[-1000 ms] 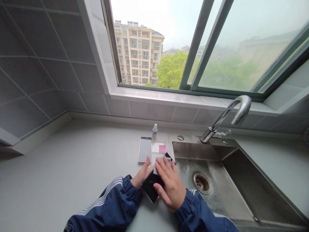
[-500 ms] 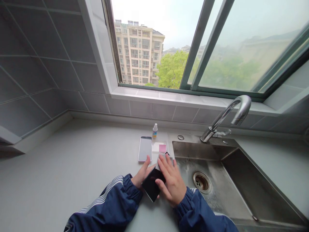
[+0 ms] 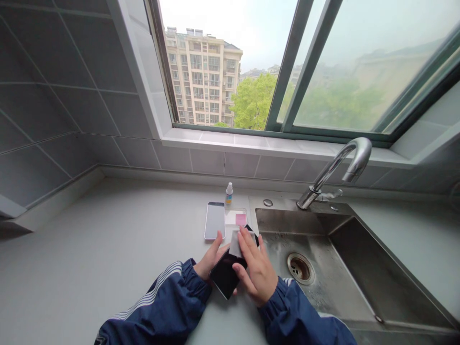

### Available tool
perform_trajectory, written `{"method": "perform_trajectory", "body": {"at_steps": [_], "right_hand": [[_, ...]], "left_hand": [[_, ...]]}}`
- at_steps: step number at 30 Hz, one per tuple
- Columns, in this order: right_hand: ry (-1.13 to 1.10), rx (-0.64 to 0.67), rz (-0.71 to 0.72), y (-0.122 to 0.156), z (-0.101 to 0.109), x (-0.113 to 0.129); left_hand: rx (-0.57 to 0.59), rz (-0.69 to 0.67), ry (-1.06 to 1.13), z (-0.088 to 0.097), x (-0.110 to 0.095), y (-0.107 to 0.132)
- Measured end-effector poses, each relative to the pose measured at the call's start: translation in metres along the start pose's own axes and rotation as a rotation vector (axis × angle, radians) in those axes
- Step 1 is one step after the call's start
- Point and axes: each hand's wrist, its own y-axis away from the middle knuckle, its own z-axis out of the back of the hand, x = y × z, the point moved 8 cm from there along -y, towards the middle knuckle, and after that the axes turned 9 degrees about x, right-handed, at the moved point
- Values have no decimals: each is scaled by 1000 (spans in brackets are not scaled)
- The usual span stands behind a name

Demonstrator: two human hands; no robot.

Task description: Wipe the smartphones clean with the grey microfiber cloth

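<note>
My left hand (image 3: 212,256) grips a black smartphone (image 3: 226,276) from underneath, its thumb pointing up along the near side. The phone lies tilted, screen upward, above the counter. A small grey cleaning cloth (image 3: 235,245) with a zigzag edge rests on the screen. My right hand (image 3: 256,273) presses that cloth against the glass with its fingers flat and close together, covering part of it. Just beyond my hands lies a second phone (image 3: 215,221) with a pale screen. Next to it is a clear flat case (image 3: 231,216) with a pink square (image 3: 240,219) on it.
A small white-capped bottle (image 3: 229,194) stands behind the case. On the right, a steel sink (image 3: 345,287) with a drain (image 3: 300,268) is set into the counter (image 3: 108,258), under a chrome faucet (image 3: 330,172). A window sill (image 3: 273,143) runs along the back.
My right hand has shifted slightly on the phone, and more of the grey cloth and of the phone's far end now shows. My left hand keeps its hold. The view has moved a little.
</note>
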Motion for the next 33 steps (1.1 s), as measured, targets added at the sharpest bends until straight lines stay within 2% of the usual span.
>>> {"method": "perform_trajectory", "body": {"at_steps": [2,5,6,9,10,14,18,20,22,23,26,27,31,33], "right_hand": [[8,-4,-5,0,1,-3],[21,69,94,-2,-5,0],[28,60,84,-3,-5,-2],[39,-61,-99,-2,3,-17],[33,-71,-111,-2,3,-17],[17,59,76,-3,-6,1],[20,-83,-123,-1,6,-16],[16,-37,-39,-2,3,-10],[13,86,114,-3,-7,2],[14,91,110,-3,-7,1],[9,-42,-125,-1,4,-20],[5,-58,-150,0,5,-22],[5,74,81,-2,-4,-1],[17,20,28,-3,0,-6]], "left_hand": [[11,-4,1,0,0,0],[10,-8,-2,1,0,0],[11,9,-2,1,1,1],[21,66,-4,3,6,1],[24,60,-5,3,6,1],[14,-10,-9,5,2,1],[31,54,-12,0,7,2],[25,13,-15,-1,3,1],[8,-27,-23,0,-1,1],[5,-16,-24,0,0,1],[24,62,-18,-2,6,1],[30,60,-15,-3,5,1],[6,-27,-30,-3,-2,1],[9,28,-37,-4,2,1]]}}
